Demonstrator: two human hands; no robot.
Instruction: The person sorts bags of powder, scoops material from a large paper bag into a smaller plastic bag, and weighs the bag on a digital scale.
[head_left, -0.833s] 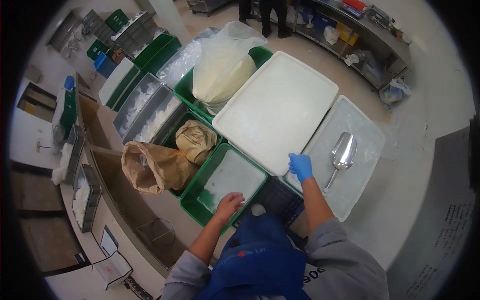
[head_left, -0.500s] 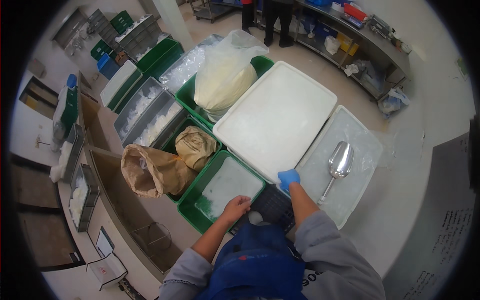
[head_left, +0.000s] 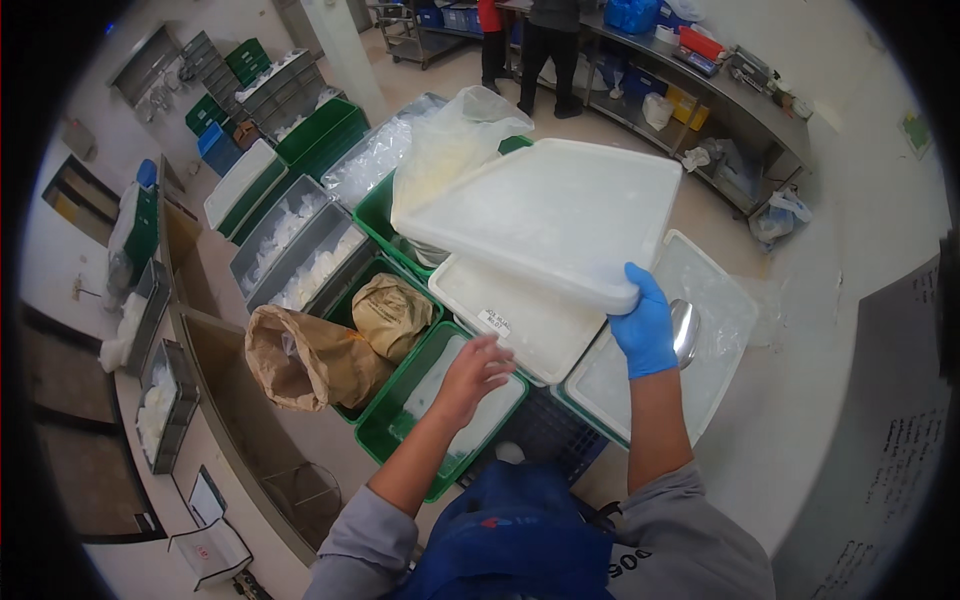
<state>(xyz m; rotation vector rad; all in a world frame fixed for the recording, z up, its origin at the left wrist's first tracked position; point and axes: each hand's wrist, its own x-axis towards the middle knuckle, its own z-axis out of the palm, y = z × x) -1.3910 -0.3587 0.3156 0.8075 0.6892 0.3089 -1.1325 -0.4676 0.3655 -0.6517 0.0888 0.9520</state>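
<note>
My right hand (head_left: 645,325), in a blue glove, grips the near right corner of a white plastic lid (head_left: 560,215), which is raised and tilted. Beneath it lies a second white panel (head_left: 540,345) with a small label near its front left edge. Bare, with fingers apart and slightly curled, my left hand (head_left: 475,378) hangs over a green bin (head_left: 378,425) that has a whitish layer inside. Partly behind the glove, a metal scoop (head_left: 685,330) rests on a pale plastic-covered lid (head_left: 715,345) to the right.
Two brown paper bags (head_left: 300,365) stand in a green crate at left. A plastic bag of pale powder (head_left: 440,170) sits behind the lid. Grey bins (head_left: 325,270) with white contents are farther left. Two people stand by a metal bench (head_left: 740,110) at the back.
My right hand has lifted the white lid at its near corner, uncovering the labelled panel. My left hand has moved up and forward and spread its fingers.
</note>
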